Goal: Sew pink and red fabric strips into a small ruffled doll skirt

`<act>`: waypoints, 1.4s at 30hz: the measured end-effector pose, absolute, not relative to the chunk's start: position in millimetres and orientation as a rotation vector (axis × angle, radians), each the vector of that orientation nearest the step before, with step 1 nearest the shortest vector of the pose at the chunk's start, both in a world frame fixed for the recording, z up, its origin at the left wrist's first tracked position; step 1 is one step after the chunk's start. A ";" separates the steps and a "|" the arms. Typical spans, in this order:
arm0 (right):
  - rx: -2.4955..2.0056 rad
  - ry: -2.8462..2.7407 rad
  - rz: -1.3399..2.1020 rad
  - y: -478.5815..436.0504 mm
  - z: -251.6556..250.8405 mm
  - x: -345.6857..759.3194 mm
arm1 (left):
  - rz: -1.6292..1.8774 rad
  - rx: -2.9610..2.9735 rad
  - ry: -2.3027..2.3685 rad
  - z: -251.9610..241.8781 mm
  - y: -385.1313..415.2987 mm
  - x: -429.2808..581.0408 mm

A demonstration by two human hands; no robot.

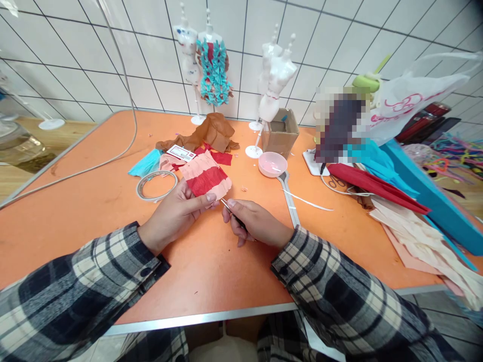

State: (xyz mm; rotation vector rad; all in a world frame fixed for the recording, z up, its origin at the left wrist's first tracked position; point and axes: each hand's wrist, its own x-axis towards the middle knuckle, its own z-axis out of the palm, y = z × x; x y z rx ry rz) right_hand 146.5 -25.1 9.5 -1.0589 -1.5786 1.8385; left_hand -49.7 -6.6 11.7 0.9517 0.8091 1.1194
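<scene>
My left hand [175, 213] is closed, pinching a wrinkled sheet of crepe paper [206, 177] by its lower edge. Pale pink bands border a wide red one across this sheet. A slim tool with a metal tip and dark handle [238, 221] sits in my closed right hand [258, 221]; fingers hide much of it, so its kind cannot be made out. Its tip meets or nearly meets the paper's lower corner by my left thumb. Beside my left hand lies a roll of tape [140, 190]. Behind the held paper are a white card [181, 153] and brown crepe paper [217, 131].
White mannequin forms [269, 90] stand at the back, one dressed in turquoise ruffles [215, 70]. A cardboard box [289, 133], a pink bowl [272, 165] and a grey strip [290, 203] are ahead. Scissors [335, 182] and red crepe paper [381, 188] lie right. A cable [130, 95] crosses the left.
</scene>
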 end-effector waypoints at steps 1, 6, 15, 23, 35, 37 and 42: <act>-1.059 -1.573 1.836 -25.3 9.7 146.5 | 1.116 0.955 0.801 12.0 -6.7 -49.6; -1.057 -1.590 1.830 -25.2 9.0 145.8 | 1.095 0.968 0.759 15.2 -8.4 -47.9; -1.071 -1.613 1.825 -24.1 11.6 145.2 | 1.119 1.026 0.851 12.5 -8.4 -49.1; -1.049 -1.627 1.821 -23.7 9.0 145.0 | 1.112 1.041 0.864 13.9 -9.4 -48.2; -1.050 -1.648 1.831 -22.7 8.2 145.8 | 1.106 1.034 0.866 16.1 -10.4 -47.2; -1.050 -1.649 1.831 -22.8 8.9 145.5 | 1.103 1.035 0.856 15.7 -9.9 -47.4; -1.044 -1.645 1.828 -22.4 8.6 145.1 | 1.103 1.043 0.846 14.8 -9.7 -47.7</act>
